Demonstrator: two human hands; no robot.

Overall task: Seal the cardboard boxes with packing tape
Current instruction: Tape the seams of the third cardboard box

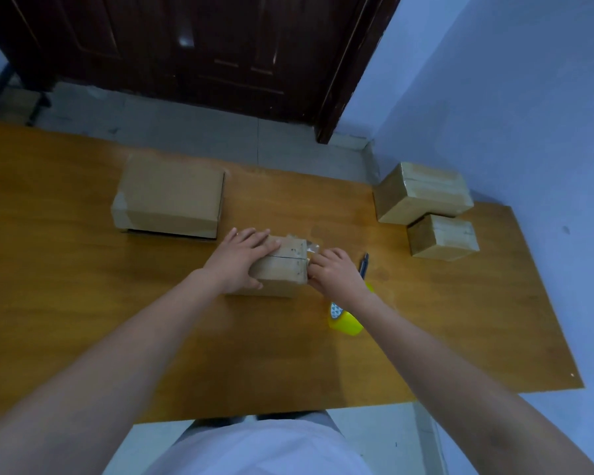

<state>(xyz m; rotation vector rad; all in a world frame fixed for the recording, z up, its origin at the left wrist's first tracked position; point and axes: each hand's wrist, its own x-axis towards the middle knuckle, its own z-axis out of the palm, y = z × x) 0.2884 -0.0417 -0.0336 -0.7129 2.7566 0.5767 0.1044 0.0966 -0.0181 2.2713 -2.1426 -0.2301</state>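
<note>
Yellow roll of packing tape (345, 323) under right wrist | small brown cardboard box (282, 269) mid wooden table (83, 303) | left hand (240, 260) flat, fingers spread on box top | right hand (335, 269) pinching clear tape strip (312, 249) at box's right end

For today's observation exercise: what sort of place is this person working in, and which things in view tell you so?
Probably a plain room at home or in a small office, used for packing parcels: a wooden table stands on a tiled floor by a dark wooden door, with cardboard boxes and a yellow tape roll on it.
</note>
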